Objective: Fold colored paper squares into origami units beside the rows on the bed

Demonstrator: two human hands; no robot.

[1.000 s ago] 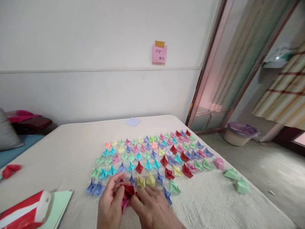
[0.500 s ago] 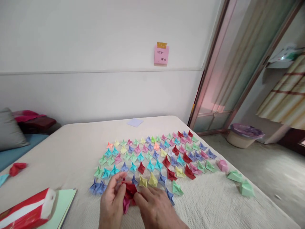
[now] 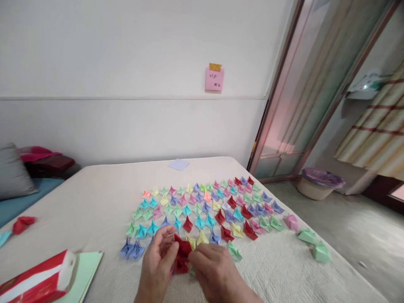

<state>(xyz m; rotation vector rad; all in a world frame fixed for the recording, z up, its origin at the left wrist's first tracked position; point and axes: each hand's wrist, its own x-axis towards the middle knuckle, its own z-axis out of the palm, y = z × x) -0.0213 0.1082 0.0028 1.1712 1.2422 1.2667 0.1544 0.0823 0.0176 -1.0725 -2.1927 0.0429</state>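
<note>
Between my two hands is a dark red folded paper (image 3: 182, 254), near the front of the white-covered table. My left hand (image 3: 159, 259) pinches its left side between thumb and fingers. From the right, my right hand (image 3: 213, 265) grips its edge with curled fingers. Small folded paper pieces in many colours stand in rows just beyond, among them a yellow piece (image 3: 202, 238) and a blue cluster (image 3: 131, 250). A bit of pink and of pale green paper shows below the red one, partly hidden by my hands.
A red and white packet (image 3: 38, 277) lies on green paper sheets (image 3: 82, 273) at the front left. Folded green pieces (image 3: 322, 251) sit near the right edge. A lilac sheet (image 3: 179, 164) lies at the back; a bin (image 3: 320, 184) stands on the floor.
The red paper has been raised and turned slightly, and shows more between my hands. Both hands have shifted a little to the right. The view has tilted slightly.
</note>
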